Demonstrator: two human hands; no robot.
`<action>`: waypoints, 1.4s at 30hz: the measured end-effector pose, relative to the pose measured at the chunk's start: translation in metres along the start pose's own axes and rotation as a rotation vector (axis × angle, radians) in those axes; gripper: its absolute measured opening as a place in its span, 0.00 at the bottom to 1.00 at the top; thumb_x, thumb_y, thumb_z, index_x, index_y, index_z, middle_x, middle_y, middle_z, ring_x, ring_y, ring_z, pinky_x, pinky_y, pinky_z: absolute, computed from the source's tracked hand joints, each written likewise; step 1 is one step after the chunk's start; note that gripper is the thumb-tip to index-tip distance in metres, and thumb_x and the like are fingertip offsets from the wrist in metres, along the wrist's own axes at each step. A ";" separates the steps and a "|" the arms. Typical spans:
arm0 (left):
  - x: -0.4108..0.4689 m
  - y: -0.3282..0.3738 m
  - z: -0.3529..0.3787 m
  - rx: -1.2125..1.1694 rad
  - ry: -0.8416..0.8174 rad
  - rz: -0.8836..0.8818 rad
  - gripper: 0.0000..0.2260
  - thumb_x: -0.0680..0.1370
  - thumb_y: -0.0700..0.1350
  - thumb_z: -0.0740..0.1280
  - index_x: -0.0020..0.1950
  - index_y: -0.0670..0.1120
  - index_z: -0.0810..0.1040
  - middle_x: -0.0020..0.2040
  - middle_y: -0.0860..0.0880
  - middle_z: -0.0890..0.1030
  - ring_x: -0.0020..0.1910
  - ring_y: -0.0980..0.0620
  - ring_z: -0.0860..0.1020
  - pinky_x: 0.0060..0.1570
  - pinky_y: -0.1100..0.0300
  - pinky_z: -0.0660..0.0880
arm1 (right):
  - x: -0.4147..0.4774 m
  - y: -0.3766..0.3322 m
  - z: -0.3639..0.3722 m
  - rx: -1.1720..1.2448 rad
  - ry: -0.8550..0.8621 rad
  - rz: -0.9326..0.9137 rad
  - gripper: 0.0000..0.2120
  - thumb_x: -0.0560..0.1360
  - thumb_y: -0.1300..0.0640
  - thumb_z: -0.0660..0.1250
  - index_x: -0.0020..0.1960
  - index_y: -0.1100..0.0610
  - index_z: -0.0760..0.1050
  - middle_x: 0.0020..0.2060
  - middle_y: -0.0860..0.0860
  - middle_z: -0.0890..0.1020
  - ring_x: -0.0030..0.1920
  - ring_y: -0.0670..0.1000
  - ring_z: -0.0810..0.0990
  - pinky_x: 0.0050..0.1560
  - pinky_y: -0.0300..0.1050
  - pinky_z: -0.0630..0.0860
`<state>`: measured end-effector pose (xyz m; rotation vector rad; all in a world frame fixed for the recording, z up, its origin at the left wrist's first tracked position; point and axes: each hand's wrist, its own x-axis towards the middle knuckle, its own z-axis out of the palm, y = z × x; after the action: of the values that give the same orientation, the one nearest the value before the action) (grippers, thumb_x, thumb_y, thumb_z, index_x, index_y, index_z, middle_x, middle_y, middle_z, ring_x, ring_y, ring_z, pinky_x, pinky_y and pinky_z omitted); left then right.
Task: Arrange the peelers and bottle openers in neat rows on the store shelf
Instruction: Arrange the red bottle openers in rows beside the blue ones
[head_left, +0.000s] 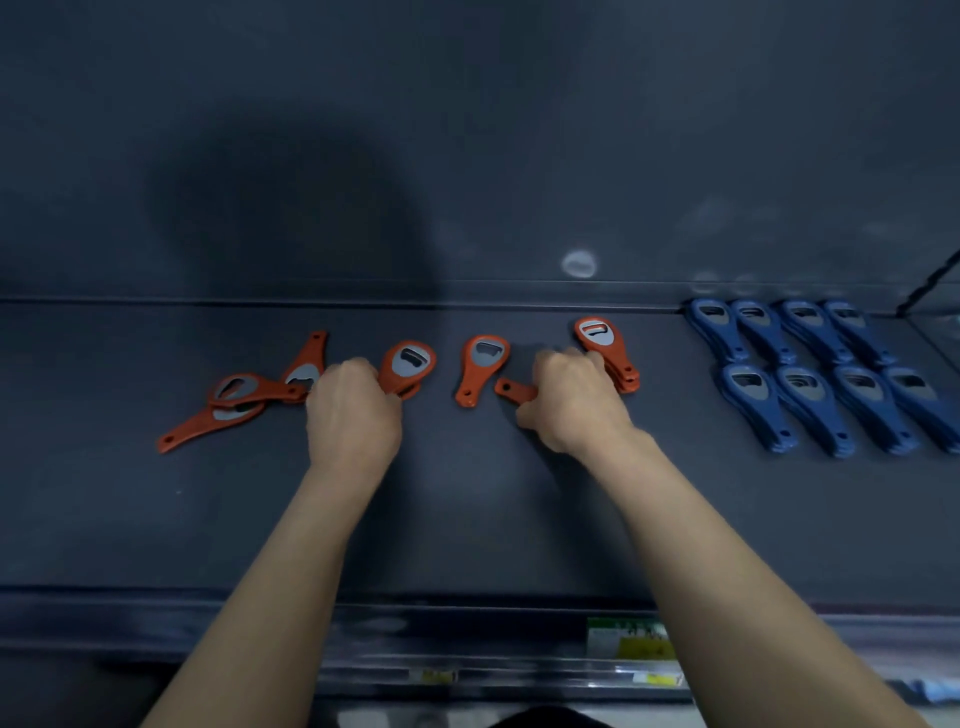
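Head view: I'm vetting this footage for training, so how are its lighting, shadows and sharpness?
Head view: dim, bluish light; a broad soft shadow lies on the back wall above the orange bottle openers; pale reflections glint on the wall over the blue bottle openers; the price labels at the bottom are blurred unreadable.

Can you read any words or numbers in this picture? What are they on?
The green and yellow paper tag on the dark shelf's front rail: printed, but too blurred to read.
The small yellow tags on the rail below: too blurred to read.
The orange plastic bottle openers and blue plastic bottle openers: no writing visible.
So nothing can be read.
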<state>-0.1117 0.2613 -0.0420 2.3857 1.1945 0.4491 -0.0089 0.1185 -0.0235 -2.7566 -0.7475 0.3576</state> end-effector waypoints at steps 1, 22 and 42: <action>0.000 -0.002 -0.001 0.013 -0.003 0.012 0.05 0.72 0.34 0.64 0.44 0.36 0.78 0.41 0.39 0.78 0.38 0.45 0.71 0.36 0.54 0.69 | 0.000 0.000 0.000 -0.010 -0.004 -0.009 0.17 0.72 0.58 0.67 0.58 0.60 0.70 0.57 0.57 0.73 0.62 0.59 0.65 0.51 0.47 0.70; 0.000 0.010 -0.002 0.167 -0.096 0.212 0.12 0.75 0.46 0.68 0.54 0.41 0.76 0.54 0.40 0.74 0.54 0.39 0.72 0.52 0.47 0.71 | -0.001 0.007 0.008 0.169 0.058 -0.112 0.13 0.70 0.71 0.61 0.49 0.61 0.79 0.59 0.57 0.73 0.61 0.59 0.70 0.59 0.47 0.71; 0.005 -0.007 0.000 0.221 -0.076 0.222 0.09 0.77 0.44 0.66 0.49 0.38 0.78 0.48 0.40 0.78 0.50 0.40 0.75 0.38 0.54 0.66 | -0.004 -0.017 0.009 0.306 0.209 0.280 0.14 0.71 0.63 0.66 0.55 0.66 0.70 0.53 0.63 0.78 0.54 0.63 0.77 0.45 0.47 0.72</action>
<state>-0.1137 0.2695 -0.0447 2.7141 0.9949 0.3045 -0.0232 0.1323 -0.0255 -2.5521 -0.2313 0.2111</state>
